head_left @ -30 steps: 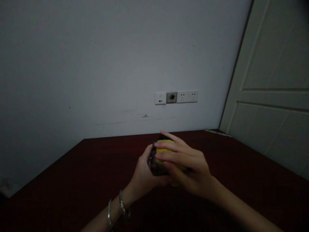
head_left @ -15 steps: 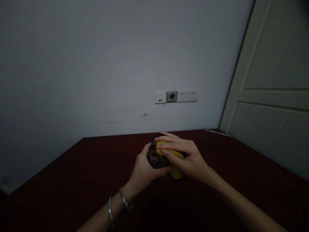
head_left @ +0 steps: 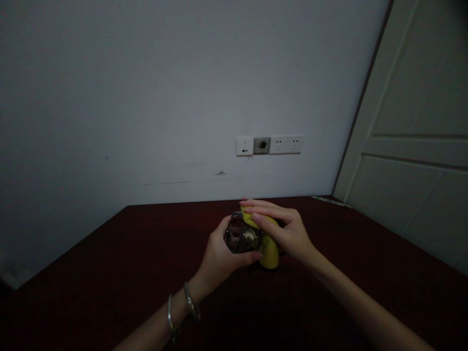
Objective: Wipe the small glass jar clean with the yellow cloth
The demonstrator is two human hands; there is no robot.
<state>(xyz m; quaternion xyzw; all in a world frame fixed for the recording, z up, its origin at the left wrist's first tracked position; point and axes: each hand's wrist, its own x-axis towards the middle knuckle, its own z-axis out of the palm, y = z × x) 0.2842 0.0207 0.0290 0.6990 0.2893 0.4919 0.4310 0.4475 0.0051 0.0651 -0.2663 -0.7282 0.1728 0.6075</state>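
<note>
My left hand point(head_left: 219, 256), with two bracelets on its wrist, is wrapped round a small clear glass jar or cup point(head_left: 242, 238) held just above the dark red table point(head_left: 109, 273). My right hand point(head_left: 288, 231) presses a yellow cloth point(head_left: 269, 248) against the glass, its fingers closed over the cloth's top. The cloth hangs down on the right side of the glass. The dim light hides what the glass contains, if anything.
A grey-white wall stands behind the table with a row of sockets and a switch point(head_left: 269, 145). A pale panelled door point(head_left: 413, 146) is at the right. A thin light strip point(head_left: 331, 200) lies at the table's far right corner.
My right hand slid back to the right with the cloth, uncovering more of the glass. Both hands rose slightly.
</note>
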